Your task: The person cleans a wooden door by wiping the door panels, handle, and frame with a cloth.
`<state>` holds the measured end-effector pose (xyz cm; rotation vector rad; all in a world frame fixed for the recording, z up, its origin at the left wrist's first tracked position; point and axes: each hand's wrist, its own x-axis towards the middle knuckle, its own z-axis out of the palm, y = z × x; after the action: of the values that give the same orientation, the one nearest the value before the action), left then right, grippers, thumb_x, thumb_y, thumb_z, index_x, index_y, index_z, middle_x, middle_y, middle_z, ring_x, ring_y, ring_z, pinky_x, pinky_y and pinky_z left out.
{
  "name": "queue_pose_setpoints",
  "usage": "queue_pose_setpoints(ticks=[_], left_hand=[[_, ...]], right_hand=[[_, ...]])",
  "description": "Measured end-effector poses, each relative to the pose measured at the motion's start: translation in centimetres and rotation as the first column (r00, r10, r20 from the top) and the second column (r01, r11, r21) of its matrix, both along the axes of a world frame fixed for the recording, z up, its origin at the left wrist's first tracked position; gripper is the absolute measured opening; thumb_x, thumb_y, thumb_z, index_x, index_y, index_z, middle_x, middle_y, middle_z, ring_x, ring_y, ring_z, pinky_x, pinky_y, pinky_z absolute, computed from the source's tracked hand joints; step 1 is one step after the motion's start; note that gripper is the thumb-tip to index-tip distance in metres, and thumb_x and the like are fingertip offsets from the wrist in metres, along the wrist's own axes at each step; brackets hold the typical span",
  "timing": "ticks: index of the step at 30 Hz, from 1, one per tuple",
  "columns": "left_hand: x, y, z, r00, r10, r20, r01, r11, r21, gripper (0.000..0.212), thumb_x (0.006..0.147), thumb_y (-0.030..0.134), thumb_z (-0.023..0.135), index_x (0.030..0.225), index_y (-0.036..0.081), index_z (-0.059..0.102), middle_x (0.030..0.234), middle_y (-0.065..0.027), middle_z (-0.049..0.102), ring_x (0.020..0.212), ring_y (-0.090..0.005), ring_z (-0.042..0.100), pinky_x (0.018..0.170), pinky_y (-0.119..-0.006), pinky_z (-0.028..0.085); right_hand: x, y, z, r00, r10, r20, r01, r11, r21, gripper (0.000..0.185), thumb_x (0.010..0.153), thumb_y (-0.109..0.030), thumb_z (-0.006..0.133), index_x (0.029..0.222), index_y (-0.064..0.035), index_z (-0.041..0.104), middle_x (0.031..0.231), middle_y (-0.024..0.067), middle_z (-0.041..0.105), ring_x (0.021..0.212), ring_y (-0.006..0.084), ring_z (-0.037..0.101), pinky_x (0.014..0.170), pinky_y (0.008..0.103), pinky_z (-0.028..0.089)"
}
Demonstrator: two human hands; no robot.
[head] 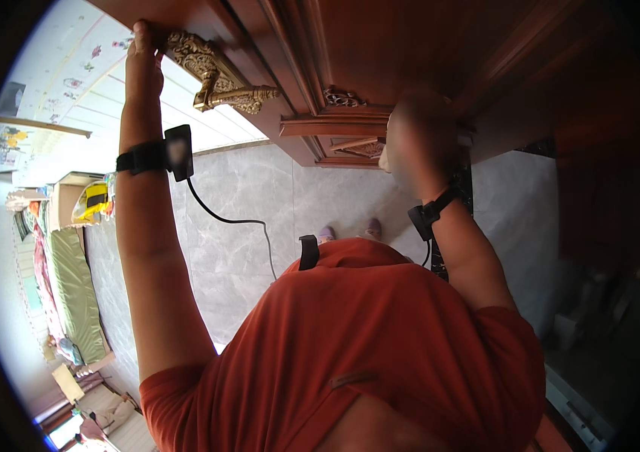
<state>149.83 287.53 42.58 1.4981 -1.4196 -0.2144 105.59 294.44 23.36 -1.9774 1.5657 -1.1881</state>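
A carved reddish-brown wooden door stands before me. My left hand reaches up to the door's edge, beside the ornate brass lever handle, and its fingers are partly hidden behind the edge. My right hand is near the lower door panels and is heavily blurred. Something pale shows at its left side, perhaps a cloth; whether the hand grips it cannot be told. Each forearm wears a black strap with a small device, and a cable runs from each one.
Grey marble-look tiles cover the floor, crossed by a dark threshold strip at my right. On the left are a bed with a green cover and an open box with a yellow packet. White objects stand in shadow at the right.
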Motion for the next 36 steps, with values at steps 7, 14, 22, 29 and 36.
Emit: queue_pose_setpoints(ticks=[7,14,22,29,36], left_hand=[[-3.4,11.3,-3.7,0.867,-0.072,-0.493,-0.138,0.916,-0.376,0.029,0.095,0.020,0.053,0.113,-0.002,0.054,0.083,-0.0063,0.057,0.077,-0.0145,0.055,0.075,-0.028,0.047],[-15.7,19.5,-12.8,0.628,-0.455,-0.632,0.752,0.565,0.341,0.030,0.096,0.023,0.054,0.116,0.001,0.057,0.112,-0.0117,0.058,0.101,-0.0180,0.058,0.085,-0.032,0.049],[-23.8,13.9,-24.6,0.339,-0.106,-0.935,0.717,0.672,0.184,0.037,0.096,0.017,0.051,0.129,0.004,0.041,0.114,-0.0110,0.055,0.103,-0.0196,0.059,0.087,-0.033,0.050],[-19.4,7.4,-34.1,0.226,0.320,-0.920,0.255,0.892,0.373,0.025,0.084,0.015,0.060,0.104,0.002,0.055,0.093,-0.0137,0.063,0.077,-0.0247,0.066,0.058,-0.034,0.055],[-21.7,2.7,-39.6,0.754,0.466,-0.463,-0.347,0.881,0.321,0.045,0.075,0.025,0.072,0.114,0.006,0.057,0.107,-0.0214,0.061,0.102,-0.0391,0.057,0.087,-0.044,0.046]], right_hand=[[-0.4,0.7,-0.3,0.882,-0.103,0.459,-0.107,0.907,0.408,0.039,0.091,-0.028,0.060,0.120,-0.0015,0.060,0.111,0.0045,0.063,0.100,0.0152,0.059,0.086,0.0276,0.046],[0.8,0.6,-4.8,0.686,-0.097,0.721,-0.416,0.761,0.499,0.044,0.093,-0.031,0.055,0.127,-0.0027,0.053,0.114,0.0090,0.061,0.103,0.0166,0.056,0.088,0.0275,0.044],[2.6,4.0,-2.5,0.683,0.288,0.672,-0.690,0.556,0.463,0.046,0.094,-0.016,0.055,0.136,-0.0006,0.045,0.117,0.0066,0.059,0.101,0.0112,0.055,0.086,0.0254,0.045],[-5.9,4.3,-4.7,0.768,0.152,0.623,-0.539,0.679,0.498,0.032,0.094,-0.007,0.051,0.125,-0.0022,0.056,0.110,0.0093,0.062,0.091,0.0146,0.061,0.083,0.0284,0.050],[-11.2,6.2,-4.8,0.820,-0.175,0.546,-0.319,0.651,0.688,0.029,0.095,-0.010,0.049,0.122,-0.0015,0.057,0.100,0.0068,0.063,0.085,0.0140,0.062,0.075,0.0259,0.050]])
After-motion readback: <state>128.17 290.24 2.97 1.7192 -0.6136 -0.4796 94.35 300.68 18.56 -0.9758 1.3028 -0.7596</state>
